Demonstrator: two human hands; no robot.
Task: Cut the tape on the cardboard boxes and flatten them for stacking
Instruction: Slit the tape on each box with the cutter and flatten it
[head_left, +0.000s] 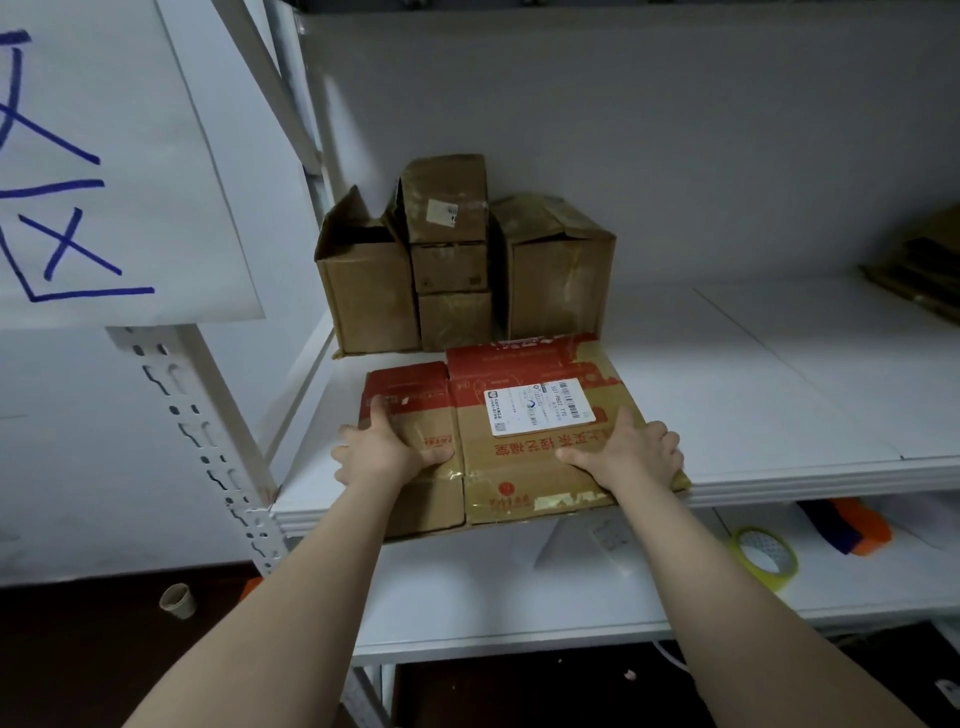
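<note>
Shelf (753, 374): white, it carries everything under and beyond the hands.
Standing boxes (558, 270): a cluster just beyond the hands, against the back wall, all upright. The far-left one gapes at the top. These look like the work left.
Flattened box (524, 467): red and brown, lying flat at the shelf's front edge under both hands, its near end overhanging. This one appears done. Glossy tape shows near its front, and whether it is slit I cannot tell.
Flat cardboard (919, 270): far right of the right hand and cut off by the frame, possibly the finished stack.
Left hand (387, 447): palm down on the box's left part, fingers spread. Whether the outer fingers hook over the edge is unclear.
Right hand (628, 452): palm down near the right edge, fingers spread wide.
Shipping label (540, 405): between and just beyond the hands, its print too small to read.
Tape roll (782, 577): yellowish, on the lower shelf below and right of the right hand.
Orange-and-blue object (852, 525): beside the roll and blurred; I cannot tell whether it is a cutter.
</note>
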